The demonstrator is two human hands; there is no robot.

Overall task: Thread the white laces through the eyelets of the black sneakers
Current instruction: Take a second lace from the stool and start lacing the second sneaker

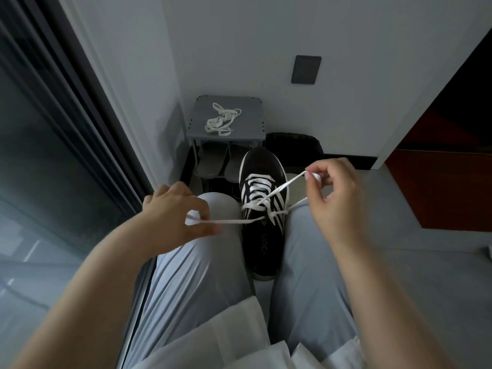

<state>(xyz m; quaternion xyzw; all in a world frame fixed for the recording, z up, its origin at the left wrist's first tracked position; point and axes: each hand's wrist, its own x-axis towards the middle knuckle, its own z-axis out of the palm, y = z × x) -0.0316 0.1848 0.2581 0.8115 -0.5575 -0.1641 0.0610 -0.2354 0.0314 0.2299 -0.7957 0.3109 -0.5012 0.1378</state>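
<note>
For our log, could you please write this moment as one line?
lacing black striped sneaker | left hand: pinches white lace end | right hand: pinches other end | spare lace: grey stool

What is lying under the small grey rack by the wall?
A pair of grey slippers sits under the rack. The black sneaker covers part of the right one; farther back is dark.
</note>
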